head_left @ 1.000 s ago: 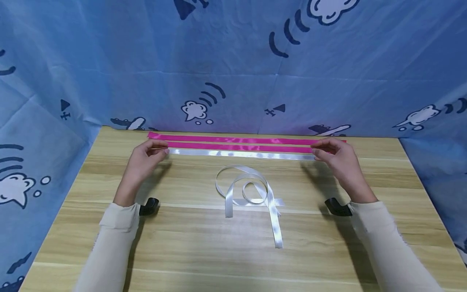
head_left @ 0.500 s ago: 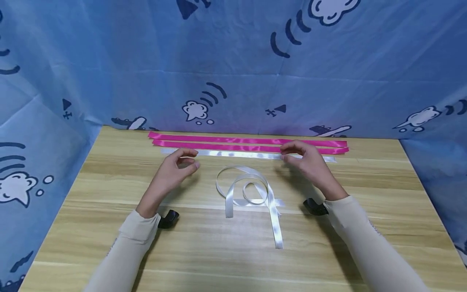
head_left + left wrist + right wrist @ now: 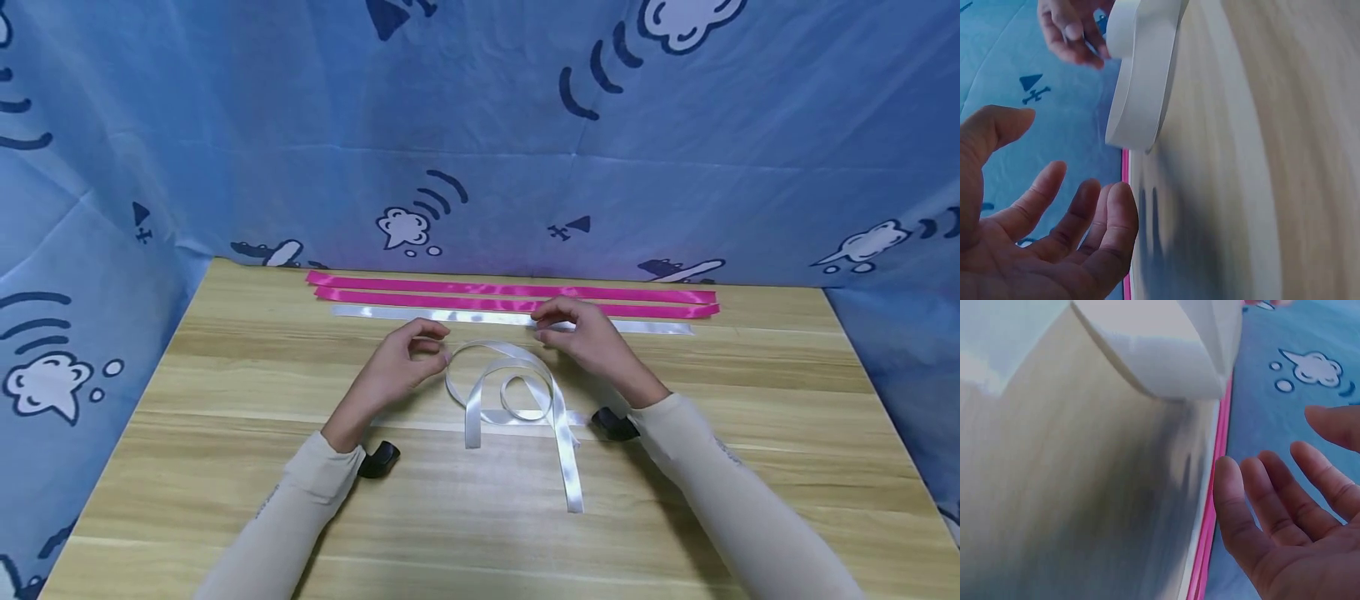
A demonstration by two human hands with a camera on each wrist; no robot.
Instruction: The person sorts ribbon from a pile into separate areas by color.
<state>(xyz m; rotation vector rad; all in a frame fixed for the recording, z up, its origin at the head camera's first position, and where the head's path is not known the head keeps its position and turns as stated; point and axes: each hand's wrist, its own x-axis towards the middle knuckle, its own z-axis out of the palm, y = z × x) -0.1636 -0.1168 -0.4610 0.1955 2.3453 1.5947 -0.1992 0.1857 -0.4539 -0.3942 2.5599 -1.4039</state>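
A loosely coiled white ribbon [image 3: 564, 450] lies mid-table, its loops standing up and two ends trailing toward me. To its left is my left hand [image 3: 401, 362], the fingertips close to the outer loop. Fingers and thumb are apart in the left wrist view, where the hand [image 3: 1066, 244] holds nothing. My right hand [image 3: 588, 337] hovers behind and right of the coil, over the straight white ribbon [image 3: 645, 327]. In the right wrist view, the right hand [image 3: 1291, 519] has loosely bent fingers and nothing in them.
Two pink ribbons [image 3: 420, 287] lie stretched side by side along the table's back edge, with the straight white one in front of them. A blue printed cloth [image 3: 480, 125] rises behind the wooden table [image 3: 225, 400]. Black wrist cameras [image 3: 380, 460] jut from both sleeves.
Both hands have let go of the straight white ribbon's ends and come inward toward the coil. The left also came nearer to me. The straight white ribbon now lies flat before the pink ones.
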